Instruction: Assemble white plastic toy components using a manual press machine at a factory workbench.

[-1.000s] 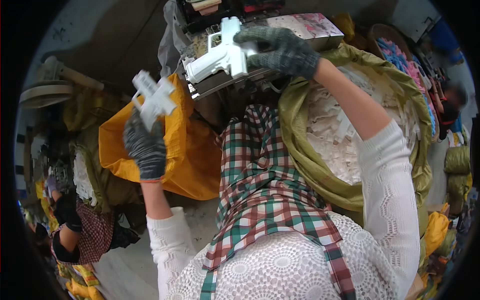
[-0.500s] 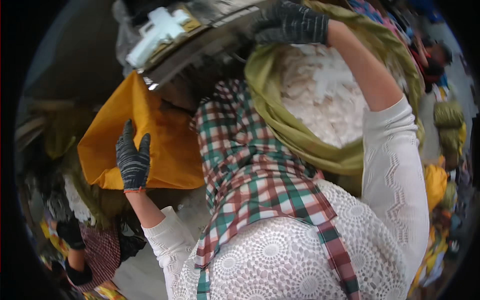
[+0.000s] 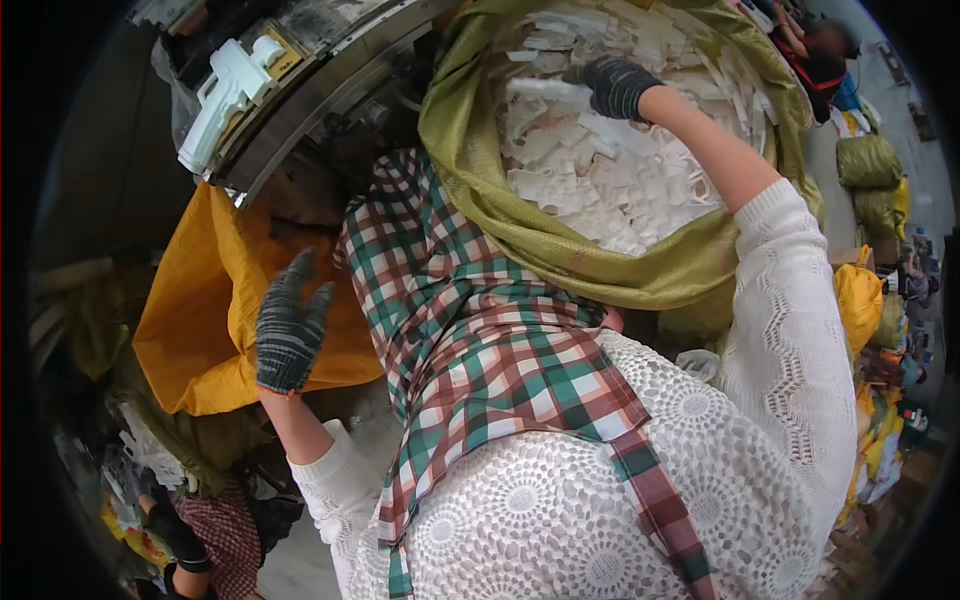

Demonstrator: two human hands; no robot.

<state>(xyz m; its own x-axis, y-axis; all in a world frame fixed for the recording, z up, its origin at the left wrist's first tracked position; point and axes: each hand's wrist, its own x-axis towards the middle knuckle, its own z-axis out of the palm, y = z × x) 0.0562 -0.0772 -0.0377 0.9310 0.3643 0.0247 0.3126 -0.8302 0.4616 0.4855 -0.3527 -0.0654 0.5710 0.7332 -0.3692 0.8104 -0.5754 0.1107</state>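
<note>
In a green woven sack (image 3: 640,285) lie many white plastic pieces (image 3: 590,205). My right hand (image 3: 622,88), in a dark grey knit glove, reaches over them, its fingers closed on the end of a flat white plastic piece (image 3: 548,90), slightly blurred. My left hand (image 3: 290,330), gloved alike, hovers by the mouth of a yellow-orange sack (image 3: 190,320), fingers apart and nothing in them. Beyond it, a white pistol-shaped plastic part (image 3: 232,95) rests on a brass-coloured fixture (image 3: 285,60) at the machine's edge.
A metal machine bench (image 3: 330,85) curves along the top left. Another person's gloved hand (image 3: 180,535) shows at lower left, and a person (image 3: 815,60) sits at upper right. Filled green sacks (image 3: 868,165) and a yellow bag (image 3: 858,305) stand along the right.
My right hand has gone from the bench edge down into the green sack and now grips a white piece. My left hand stays open near the yellow-orange sack. The view has shifted.
</note>
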